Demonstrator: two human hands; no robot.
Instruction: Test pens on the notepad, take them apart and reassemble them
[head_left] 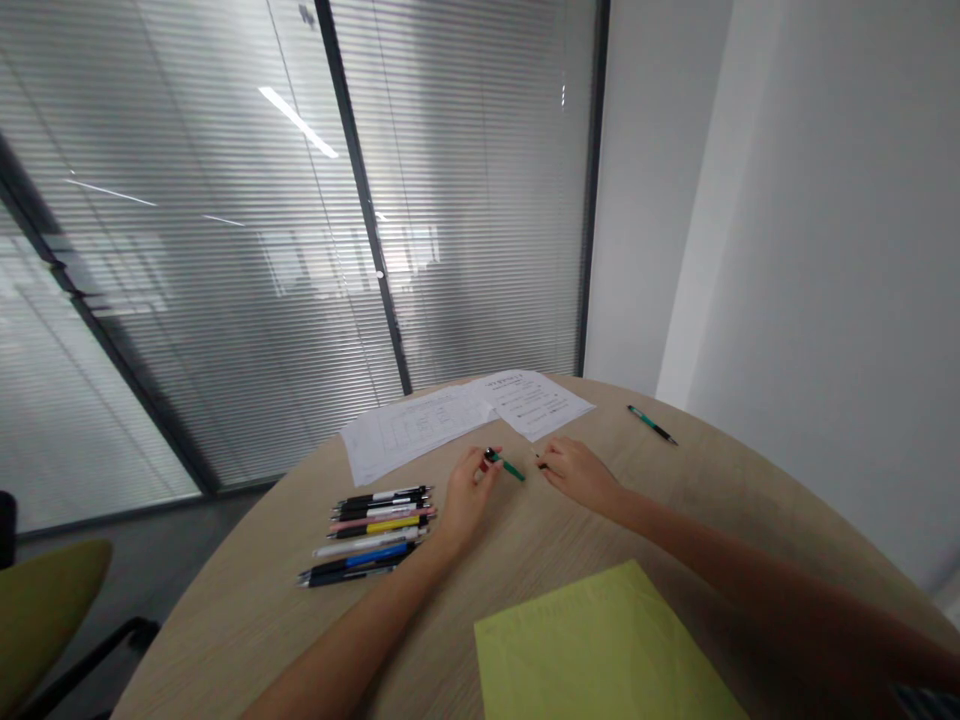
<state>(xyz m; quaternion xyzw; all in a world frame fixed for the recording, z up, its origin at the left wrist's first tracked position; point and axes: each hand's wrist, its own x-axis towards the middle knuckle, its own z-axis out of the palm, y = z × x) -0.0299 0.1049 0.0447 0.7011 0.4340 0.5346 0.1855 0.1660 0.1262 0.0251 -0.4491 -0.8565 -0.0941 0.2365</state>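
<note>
Left hand (466,492): thumb and fingers pinched on green pen (513,470); dark end at fingertips, green end angled toward the right hand.
Right hand (576,472): thumb and fingers pressed together on small dark piece (541,463); too small to be identified.
Green pen location: held just above or on the table (757,510), between the hands; contact with tabletop cannot be told.
Pen row (367,543): laid side by side left of the left hand, near its wrist; black, white, pink, yellow and blue seen.
Loose pen (651,424): green and black, placed alone, well right of the right hand.
Printed papers (416,428): spread beyond the hands at far edge, sheets overlapped.
Yellow sheet (592,645): laid flat at the near side, between the forearms.
Chair (52,610): yellow-green, partly seen at left, beside the table.
Background: glass partition with blinds (487,200), white wall (840,200) at right.
</note>
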